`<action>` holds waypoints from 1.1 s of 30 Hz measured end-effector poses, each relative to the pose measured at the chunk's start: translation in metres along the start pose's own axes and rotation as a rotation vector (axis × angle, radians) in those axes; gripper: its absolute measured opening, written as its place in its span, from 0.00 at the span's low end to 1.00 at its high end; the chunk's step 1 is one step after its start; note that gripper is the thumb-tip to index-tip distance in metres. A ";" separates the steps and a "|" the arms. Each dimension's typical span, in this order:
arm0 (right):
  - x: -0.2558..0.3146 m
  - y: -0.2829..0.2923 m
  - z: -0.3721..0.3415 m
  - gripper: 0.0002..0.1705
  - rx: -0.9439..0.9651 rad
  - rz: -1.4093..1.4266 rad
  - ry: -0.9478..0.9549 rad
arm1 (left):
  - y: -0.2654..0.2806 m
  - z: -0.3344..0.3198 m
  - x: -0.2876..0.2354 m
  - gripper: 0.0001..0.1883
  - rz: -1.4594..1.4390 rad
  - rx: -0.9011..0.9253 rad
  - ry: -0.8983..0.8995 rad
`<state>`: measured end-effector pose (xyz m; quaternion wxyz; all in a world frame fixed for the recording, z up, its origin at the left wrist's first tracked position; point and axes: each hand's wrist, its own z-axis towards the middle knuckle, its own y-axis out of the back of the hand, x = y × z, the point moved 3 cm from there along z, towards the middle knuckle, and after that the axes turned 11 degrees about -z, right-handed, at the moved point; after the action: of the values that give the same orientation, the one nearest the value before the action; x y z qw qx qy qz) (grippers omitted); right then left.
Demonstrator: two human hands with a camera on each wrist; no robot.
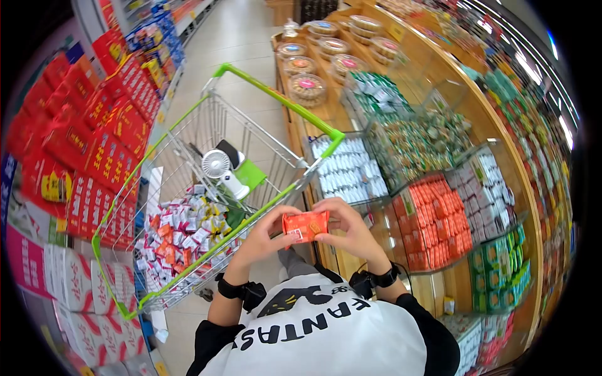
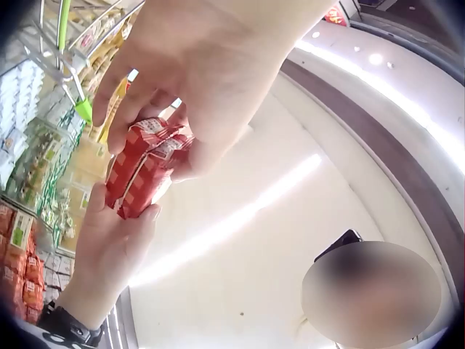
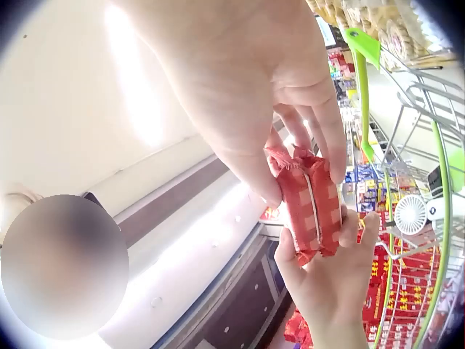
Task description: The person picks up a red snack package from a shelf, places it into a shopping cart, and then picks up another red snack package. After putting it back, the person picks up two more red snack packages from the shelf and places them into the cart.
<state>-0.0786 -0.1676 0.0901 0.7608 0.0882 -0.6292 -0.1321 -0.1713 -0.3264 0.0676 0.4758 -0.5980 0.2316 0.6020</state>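
A small red-orange wrapped packet (image 1: 305, 227) is held between both hands in front of the person's chest. The left hand (image 1: 264, 235) pinches its left end and the right hand (image 1: 348, 229) pinches its right end, thumbs on the near side. In the left wrist view the packet (image 2: 147, 167) shows a seam and crimped end, with the left hand (image 2: 200, 65) above and the right hand (image 2: 109, 254) below. The right wrist view shows the checked back of the packet (image 3: 311, 207), between the right hand (image 3: 247, 87) and the left hand (image 3: 330, 283).
A green-edged shopping cart (image 1: 179, 135) stands ahead-left, holding many small wrapped packets (image 1: 182, 241) and a white fan (image 1: 219, 164). At right, wooden shelving (image 1: 323, 119) bears clear bins, including orange packets (image 1: 433, 222), and round containers (image 1: 307, 86). Red packages (image 1: 113, 141) line the left.
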 end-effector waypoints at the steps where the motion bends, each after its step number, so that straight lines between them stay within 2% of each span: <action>1: -0.001 -0.006 0.003 0.24 0.048 -0.039 0.011 | 0.006 -0.007 -0.001 0.22 0.006 -0.027 -0.012; 3: 0.001 -0.016 0.009 0.24 0.103 -0.057 0.021 | 0.014 -0.022 0.000 0.23 0.029 -0.035 0.061; 11: 0.000 -0.058 0.028 0.22 0.327 -0.170 0.107 | 0.032 -0.078 0.002 0.25 0.131 -0.189 0.079; 15: -0.001 -0.078 0.035 0.21 0.428 -0.133 0.099 | 0.037 -0.102 0.003 0.25 0.144 -0.251 0.118; 17: -0.007 -0.091 0.037 0.23 0.513 -0.102 0.010 | 0.039 -0.115 0.003 0.25 0.147 -0.284 0.130; 21: -0.014 -0.112 0.043 0.24 0.602 -0.094 0.043 | 0.046 -0.138 0.010 0.25 0.166 -0.337 0.155; 23: -0.017 -0.122 0.046 0.24 0.618 -0.090 0.027 | 0.049 -0.147 0.014 0.25 0.168 -0.369 0.158; 25: -0.023 -0.133 0.051 0.24 0.636 -0.082 0.012 | 0.054 -0.155 0.016 0.25 0.121 -0.480 0.156; 27: -0.038 -0.144 0.058 0.23 0.585 -0.005 0.001 | 0.061 -0.161 0.022 0.25 0.115 -0.522 0.148; 29: -0.052 -0.156 0.067 0.22 0.603 -0.033 0.006 | 0.069 -0.165 0.030 0.26 -0.088 -0.636 0.192; 31: -0.059 -0.171 0.078 0.21 0.562 0.019 -0.046 | 0.077 -0.166 0.036 0.28 -0.030 -0.672 0.135; 33: -0.069 -0.189 0.088 0.20 0.527 0.013 0.021 | 0.083 -0.169 0.031 0.30 0.027 -0.860 0.006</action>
<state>-0.1936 -0.3226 -0.0145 0.7191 0.2805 -0.6344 0.0420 -0.1521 -0.4966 -0.0154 0.1746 -0.7405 -0.0314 0.6482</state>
